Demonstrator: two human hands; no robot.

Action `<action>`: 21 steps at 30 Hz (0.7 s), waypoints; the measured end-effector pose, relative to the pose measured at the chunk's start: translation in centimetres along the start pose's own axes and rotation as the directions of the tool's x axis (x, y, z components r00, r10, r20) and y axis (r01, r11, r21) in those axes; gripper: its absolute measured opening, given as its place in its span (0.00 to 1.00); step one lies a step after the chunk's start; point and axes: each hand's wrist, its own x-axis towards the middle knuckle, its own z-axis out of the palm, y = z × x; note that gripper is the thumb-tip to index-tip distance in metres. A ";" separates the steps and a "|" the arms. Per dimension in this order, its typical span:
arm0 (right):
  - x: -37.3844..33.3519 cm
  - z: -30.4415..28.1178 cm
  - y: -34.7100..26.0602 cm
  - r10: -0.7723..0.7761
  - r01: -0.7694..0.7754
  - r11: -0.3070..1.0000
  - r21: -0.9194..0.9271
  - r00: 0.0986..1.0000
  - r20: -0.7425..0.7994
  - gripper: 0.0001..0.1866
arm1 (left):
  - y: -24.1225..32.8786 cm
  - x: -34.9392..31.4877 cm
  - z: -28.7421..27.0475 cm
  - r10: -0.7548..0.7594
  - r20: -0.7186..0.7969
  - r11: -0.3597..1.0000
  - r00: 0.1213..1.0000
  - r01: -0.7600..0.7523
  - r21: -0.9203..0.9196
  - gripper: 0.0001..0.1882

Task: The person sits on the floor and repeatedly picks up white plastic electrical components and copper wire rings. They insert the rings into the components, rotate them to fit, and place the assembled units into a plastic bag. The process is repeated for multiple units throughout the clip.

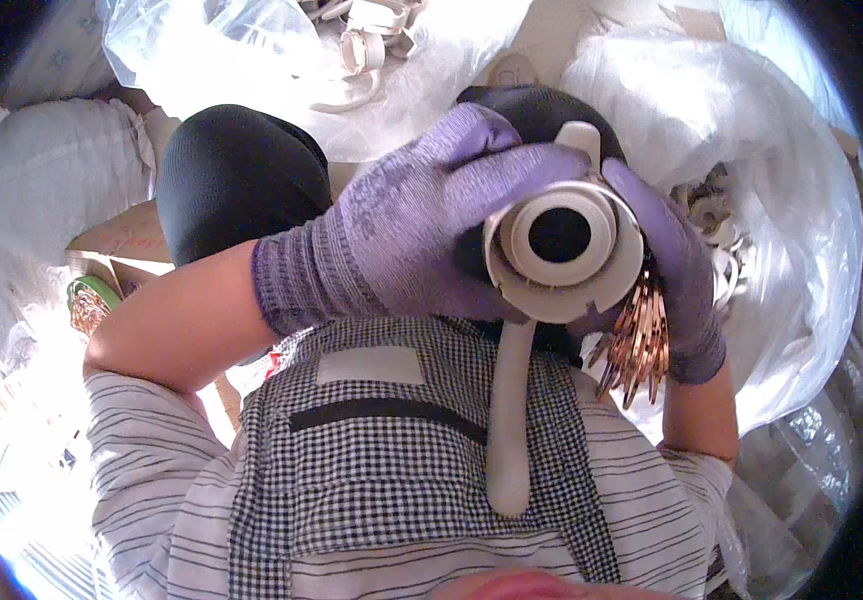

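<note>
Both hands wear purple knit gloves. Between them, in front of my chest, is a whitish round plastic housing (514, 292) with a dark round hole through its inner ring. A short tab sticks out at its far side, and a long rounded handle (509, 430) points toward my body. My left hand (442, 205) is closed round the left and far side of it. Against its right side, my right hand (674, 265) curls its fingers. A bunch of thin copper-coloured metal strips (637, 345) hangs below the right palm, which seems to hold it; the grip itself is hidden.
Beyond my knees, a clear plastic bag (212, 60) holds whitish plastic parts (362, 50). Another large clear bag (792, 180) with similar parts stands at right. On the left are a cardboard box (127, 235), a green-rimmed round container (92, 300) with copper-coloured pieces, and a wrapped white sack (52, 190).
</note>
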 end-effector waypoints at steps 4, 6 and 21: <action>0.4 0.4 0.5 -0.012 0.013 1.000 0.004 0.999 -0.048 0.37 | -0.3 -0.3 -0.4 0.003 0.040 0.992 0.999 -0.008 0.123 0.57; 0.2 0.9 -0.4 0.010 0.003 0.987 0.162 0.996 -0.085 0.37 | -0.1 -0.6 -0.2 -0.019 0.049 0.987 0.999 0.011 0.160 0.56; 0.5 0.8 -4.0 -0.207 0.197 0.978 -0.068 0.877 -0.434 0.46 | 1.7 -2.4 -2.7 -0.439 0.158 0.609 0.885 0.422 -0.672 0.53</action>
